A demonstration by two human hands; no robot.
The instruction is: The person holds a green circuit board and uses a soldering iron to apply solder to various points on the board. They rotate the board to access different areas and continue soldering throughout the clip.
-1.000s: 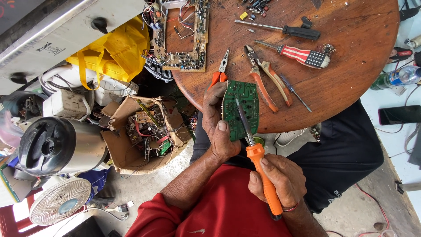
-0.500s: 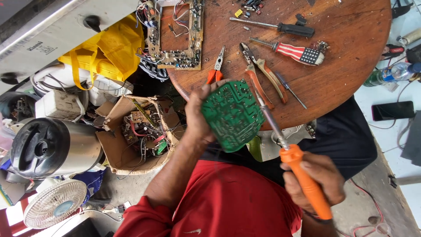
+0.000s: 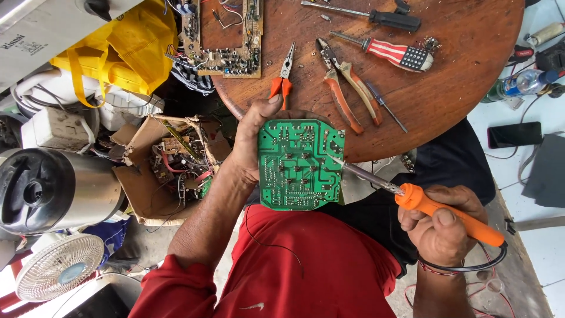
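Your left hand point(image 3: 250, 147) clamps the board point(image 3: 299, 165); your right point(image 3: 441, 232) grips the iron point(image 3: 424, 203). Keep that tip steady on the joint.

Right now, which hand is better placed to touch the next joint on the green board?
Right. The right hand already grips the orange-handled soldering iron, whose tip rests at the green circuit board near its right edge. The left hand is taken up holding that board from behind.
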